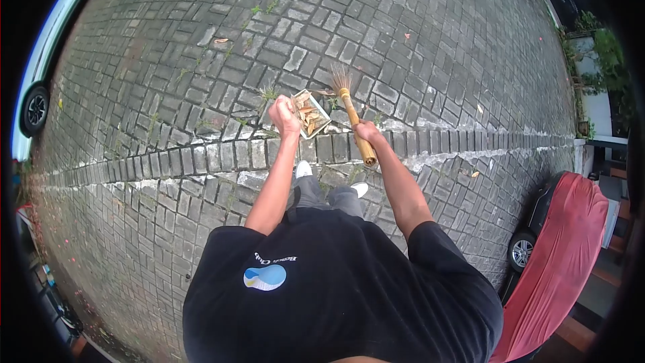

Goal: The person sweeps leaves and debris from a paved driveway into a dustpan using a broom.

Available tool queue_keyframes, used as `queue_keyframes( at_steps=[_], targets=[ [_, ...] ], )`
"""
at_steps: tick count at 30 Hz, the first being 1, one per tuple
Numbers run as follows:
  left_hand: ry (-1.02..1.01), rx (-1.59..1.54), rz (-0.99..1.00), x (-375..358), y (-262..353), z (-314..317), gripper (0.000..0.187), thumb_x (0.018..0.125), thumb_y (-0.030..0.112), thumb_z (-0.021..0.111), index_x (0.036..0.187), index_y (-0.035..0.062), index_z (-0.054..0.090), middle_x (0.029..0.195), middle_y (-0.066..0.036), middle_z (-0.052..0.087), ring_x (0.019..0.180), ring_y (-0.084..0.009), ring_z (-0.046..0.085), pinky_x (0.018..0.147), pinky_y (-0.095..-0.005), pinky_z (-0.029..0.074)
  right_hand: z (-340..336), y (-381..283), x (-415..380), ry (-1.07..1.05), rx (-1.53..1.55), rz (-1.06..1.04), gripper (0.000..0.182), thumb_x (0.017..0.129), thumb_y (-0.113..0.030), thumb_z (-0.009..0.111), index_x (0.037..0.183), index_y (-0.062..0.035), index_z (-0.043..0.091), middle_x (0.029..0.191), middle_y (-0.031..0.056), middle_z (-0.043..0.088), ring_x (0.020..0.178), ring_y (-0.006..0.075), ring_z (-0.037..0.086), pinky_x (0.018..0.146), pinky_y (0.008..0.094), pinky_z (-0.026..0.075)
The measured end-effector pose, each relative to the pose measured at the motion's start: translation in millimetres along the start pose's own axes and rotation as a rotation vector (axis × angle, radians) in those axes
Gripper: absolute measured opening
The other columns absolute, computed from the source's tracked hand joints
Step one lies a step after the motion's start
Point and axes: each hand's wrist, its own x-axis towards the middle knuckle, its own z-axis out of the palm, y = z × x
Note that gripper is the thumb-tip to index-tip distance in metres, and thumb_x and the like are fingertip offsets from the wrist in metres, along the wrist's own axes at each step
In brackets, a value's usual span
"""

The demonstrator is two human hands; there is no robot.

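Observation:
My left hand (285, 115) is closed in a fist at the near-left side of a pale-rimmed dustpan (320, 107), gripping it; its handle is hidden by the fingers. Dry brown leaves (310, 118) lie inside the pan. My right hand (366, 132) is wrapped round the thick bamboo handle of a stick broom (352, 112). The broom slants away from me, its thin bristles fanned out over the paving just to the right of and beyond the pan.
Grey paving bricks (430, 47) cover the ground, with a raised-looking row (222, 156) crossing near my feet. Small weeds and a few loose leaves (221, 41) dot them. A white car (41, 54) stands far left; a car under a red cover (561, 255) stands right.

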Motion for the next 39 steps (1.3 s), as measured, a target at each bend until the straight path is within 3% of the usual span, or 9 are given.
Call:
queue_keyframes(
  at_steps=[6, 8, 10, 13, 16, 24, 29, 33, 39],
  targets=[
    [-0.013, 0.029, -0.011, 17, 1, 21, 0.037, 0.086, 0.029, 0.039, 0.057, 0.0058, 0.033, 0.055, 0.000, 0.033, 0.054, -0.0111, 0.031, 0.052, -0.0286, 0.024, -40, -22, -74, -0.265, -0.012, 0.053, 0.030, 0.077, -0.023, 0.053, 0.091, 0.0029, 0.060, 0.066, 0.0130, 0.059, 0.054, 0.0209, 0.058, 0.047, 0.0345, 0.046],
    [-0.012, 0.018, -0.012, 18, -1, 22, 0.037, 0.086, 0.029, 0.039, 0.057, 0.0057, 0.033, 0.055, 0.000, 0.033, 0.054, -0.0111, 0.031, 0.052, -0.0284, 0.024, -64, -41, -138, -0.250, 0.030, 0.066, 0.032, 0.078, -0.022, 0.053, 0.097, 0.0021, 0.059, 0.066, 0.0102, 0.057, 0.051, 0.0178, 0.055, 0.045, 0.0326, 0.044],
    [-0.025, -0.019, 0.022, 23, -3, 20, 0.038, 0.086, 0.029, 0.039, 0.057, 0.0057, 0.034, 0.055, -0.001, 0.034, 0.053, -0.0114, 0.031, 0.052, -0.0282, 0.025, -80, -51, -182, -0.301, 0.101, 0.075, 0.046, 0.082, -0.021, 0.049, 0.124, -0.0004, 0.047, 0.072, 0.0057, 0.054, 0.050, 0.0117, 0.050, 0.044, 0.0253, 0.044],
    [0.004, -0.004, 0.010, 26, 3, 14, 0.038, 0.086, 0.029, 0.038, 0.056, 0.0059, 0.034, 0.054, -0.001, 0.034, 0.052, -0.0119, 0.032, 0.053, -0.0286, 0.026, -92, -53, -212, -0.267, 0.105, 0.047, 0.055, 0.082, -0.020, 0.050, 0.133, -0.0023, 0.038, 0.072, 0.0045, 0.053, 0.050, 0.0111, 0.049, 0.045, 0.0238, 0.043],
    [0.047, 0.025, 0.007, 26, 20, 5, 0.038, 0.086, 0.028, 0.037, 0.055, 0.0062, 0.034, 0.055, -0.001, 0.035, 0.053, -0.0126, 0.033, 0.054, -0.0289, 0.027, -86, -50, -214, -0.127, 0.139, 0.031, 0.052, 0.079, -0.020, 0.051, 0.127, -0.0018, 0.046, 0.072, 0.0066, 0.054, 0.052, 0.0144, 0.053, 0.048, 0.0297, 0.045],
    [0.085, -0.013, 0.006, 2, 58, -32, 0.037, 0.087, 0.027, 0.037, 0.056, 0.0063, 0.036, 0.057, -0.002, 0.035, 0.057, -0.0134, 0.035, 0.057, -0.0288, 0.029, -46, -27, -156, 0.033, 0.115, -0.036, 0.053, 0.078, -0.019, 0.051, 0.128, -0.0049, 0.044, 0.079, 0.0136, 0.060, 0.056, 0.0201, 0.059, 0.054, 0.0330, 0.048],
    [0.117, 0.021, -0.001, -13, 43, -56, 0.034, 0.086, 0.025, 0.037, 0.057, 0.0063, 0.036, 0.058, -0.002, 0.035, 0.058, -0.0134, 0.035, 0.057, -0.0284, 0.029, -2, 14, -92, 0.088, 0.027, -0.072, 0.065, 0.077, -0.021, 0.052, 0.137, -0.0060, 0.031, 0.082, 0.0144, 0.061, 0.054, 0.0206, 0.058, 0.053, 0.0332, 0.049],
    [0.130, 0.039, -0.010, -19, 22, -74, 0.032, 0.085, 0.024, 0.037, 0.057, 0.0062, 0.035, 0.058, -0.002, 0.035, 0.058, -0.0132, 0.035, 0.058, -0.0279, 0.028, 33, 46, -53, -0.028, -0.062, -0.077, 0.049, 0.077, -0.021, 0.051, 0.123, -0.0018, 0.047, 0.075, 0.0123, 0.058, 0.053, 0.0200, 0.057, 0.051, 0.0328, 0.048],
    [0.124, 0.064, -0.004, -17, 25, -89, 0.034, 0.084, 0.025, 0.036, 0.056, 0.0064, 0.035, 0.057, -0.002, 0.035, 0.058, -0.0139, 0.035, 0.058, -0.0282, 0.028, -4, -14, -170, -0.344, -0.065, 0.014, 0.045, 0.078, -0.020, 0.052, 0.120, -0.0023, 0.049, 0.073, 0.0083, 0.056, 0.053, 0.0154, 0.055, 0.047, 0.0289, 0.045]
  ],
)
